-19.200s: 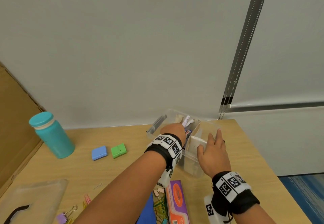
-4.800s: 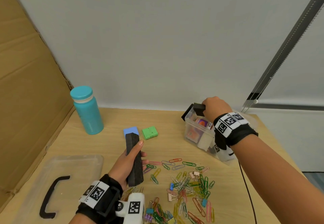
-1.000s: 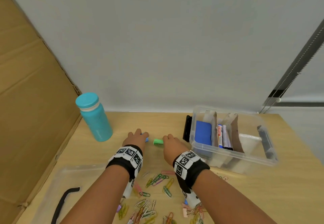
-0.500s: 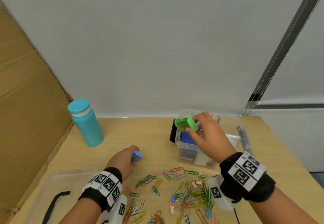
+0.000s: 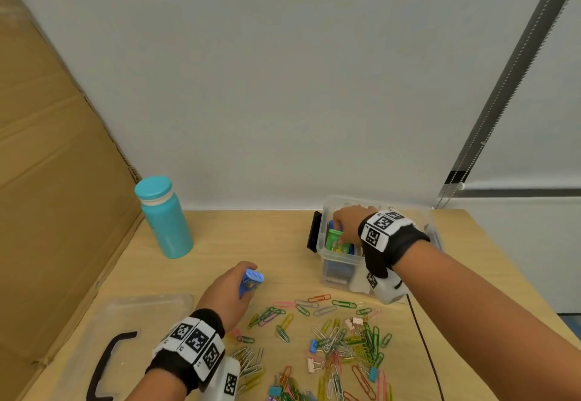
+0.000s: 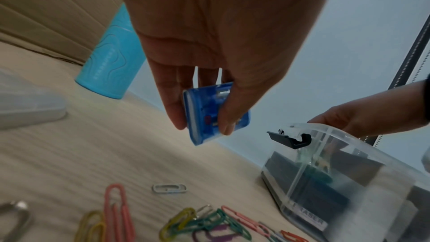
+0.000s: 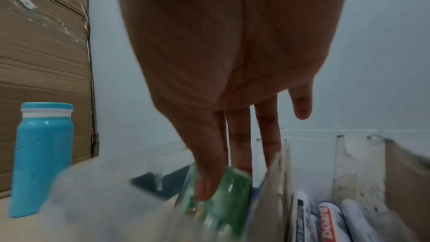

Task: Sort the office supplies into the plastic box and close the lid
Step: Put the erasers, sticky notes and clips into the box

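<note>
We see the clear plastic box (image 5: 338, 260) standing on the wooden table (image 5: 220, 243), well to the right of the teal bottle (image 5: 165, 218), its lid off. A black latch (image 6: 289, 139) hangs at the end facing the bottle. Inside, cardboard dividers (image 7: 359, 168) split it into compartments; markers (image 7: 325, 222) lie in one, and a blue item fills the compartment nearest the bottle.

Our right hand (image 5: 350, 223) reaches down into that same compartment with a small green translucent case (image 5: 334, 240) pinched between thumb and fingers, tilted on edge atop the blue item. The little finger stands apart from the others.

Our left hand (image 5: 228, 290) is in front of the bottle, raised off the table, its thumb and fingers clamped on a small blue translucent case (image 6: 214, 113).

Coloured paper clips (image 5: 330, 337) and a few binder clips (image 5: 353, 323) lie scattered on the table in front of the box. The clear lid (image 5: 141, 312) with its black handle (image 5: 107, 366) lies flat in front of the bottle, beside the cardboard sheet (image 5: 47, 180).

Half a second ago the green case was held above the box's rim; now it is down inside the compartment. The left hand has kept its hold on the blue case and lifted it slightly toward the box.
</note>
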Demonstrator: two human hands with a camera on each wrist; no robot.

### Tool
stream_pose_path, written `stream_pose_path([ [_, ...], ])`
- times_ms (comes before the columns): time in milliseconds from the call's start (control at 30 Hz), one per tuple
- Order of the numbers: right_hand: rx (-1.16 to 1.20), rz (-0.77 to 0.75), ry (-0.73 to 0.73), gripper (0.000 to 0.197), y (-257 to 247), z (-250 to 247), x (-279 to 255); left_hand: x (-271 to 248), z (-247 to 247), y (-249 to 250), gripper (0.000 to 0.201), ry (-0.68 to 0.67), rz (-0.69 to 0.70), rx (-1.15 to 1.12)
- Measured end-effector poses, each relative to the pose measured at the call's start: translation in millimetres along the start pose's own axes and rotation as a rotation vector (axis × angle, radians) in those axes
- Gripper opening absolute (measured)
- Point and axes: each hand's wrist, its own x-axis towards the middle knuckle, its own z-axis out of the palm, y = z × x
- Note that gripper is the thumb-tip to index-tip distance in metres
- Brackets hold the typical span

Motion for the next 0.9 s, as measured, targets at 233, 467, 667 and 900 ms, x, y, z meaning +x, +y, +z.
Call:
stream_pose_path([
  [233,-0.061,-0.01,-0.152,0.044,6.3,3.4,26.5,-4.4,1.2,-2.1,0.044,-0.045,-0.02,-0.018],
  [467,0.109,-0.018,-0.031,0.045,4.1,4.5,-11.7,-10.0,0.3,-1.0,0.041,-0.046,-0.029,-0.06],
  [667,0.525,-0.209,0.362,0.039,4.4,12.1,-59.0,-12.4,-7.0,35.3,0.025,0.036,0.096,-0.277],
  [900,0.823,-0.424,0.231,0.034,-0.8,19.0,-87.8,6.6,-0.3,114.2,0.031,0.013,0.267,-0.395],
])
